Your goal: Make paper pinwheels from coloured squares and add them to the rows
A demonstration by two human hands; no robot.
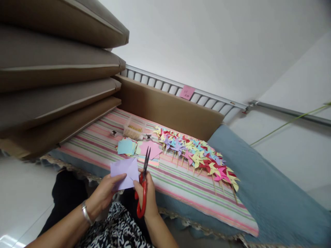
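Observation:
A lilac square of paper (pixel 122 172) with slits in it is pinched in my left hand (pixel 107 187), thumb on top. My right hand (pixel 148 193) holds scissors (pixel 143 186) with red handles, their dark blades pointing up and away from me and nearly together. The right thumb and fingertips also touch the paper's right edge. Beyond the lilac paper lie a stack of light blue paper squares (pixel 126 146) and some pink paper pieces (pixel 150 149). Many finished paper pinwheels (pixel 198 153) on wooden sticks lie in rows to the right.
A clear plastic box (pixel 134 128) of small yellowish pieces stands behind the papers, with binder clips (pixel 149 137) near it. Stacked brown cushions (pixel 59 72) rise at the left. A brown board (pixel 168 106) backs the striped cloth (pixel 181 186). A pink note (pixel 187 92) hangs on the metal rail.

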